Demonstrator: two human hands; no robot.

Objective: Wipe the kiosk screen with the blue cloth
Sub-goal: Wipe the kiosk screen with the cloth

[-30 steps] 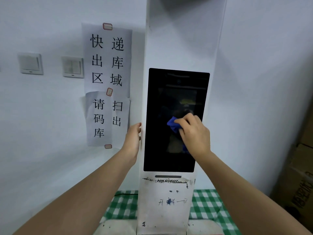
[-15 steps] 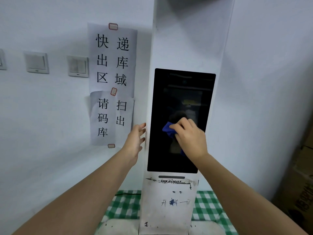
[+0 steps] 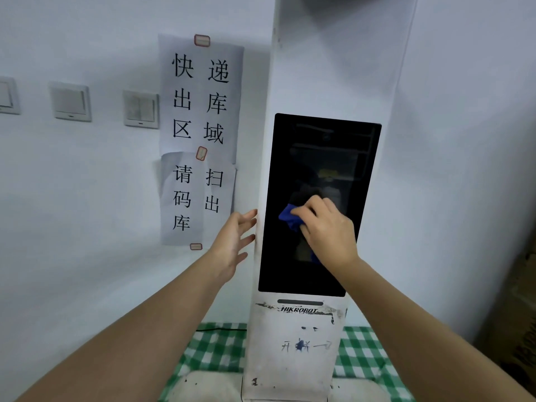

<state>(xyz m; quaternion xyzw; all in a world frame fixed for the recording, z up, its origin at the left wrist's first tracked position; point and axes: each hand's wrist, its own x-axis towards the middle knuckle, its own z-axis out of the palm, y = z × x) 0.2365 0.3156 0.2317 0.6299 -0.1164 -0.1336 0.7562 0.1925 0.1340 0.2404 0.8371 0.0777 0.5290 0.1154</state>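
Observation:
A tall white kiosk stands against the wall, with a dark upright screen in its front. My right hand presses a bunched blue cloth against the middle of the screen; most of the cloth is hidden under my fingers. Just left of the kiosk's left edge is my left hand, fingers spread, its fingertips close to the casing and holding nothing.
Two paper signs with black characters are taped to the wall left of the kiosk. Wall switches sit further left. A green checked cloth covers the surface under the kiosk. A cardboard box stands at the right edge.
My right hand has slid the cloth leftward across the screen. My left hand has come off the kiosk's left edge and spread its fingers. The view has shifted a little.

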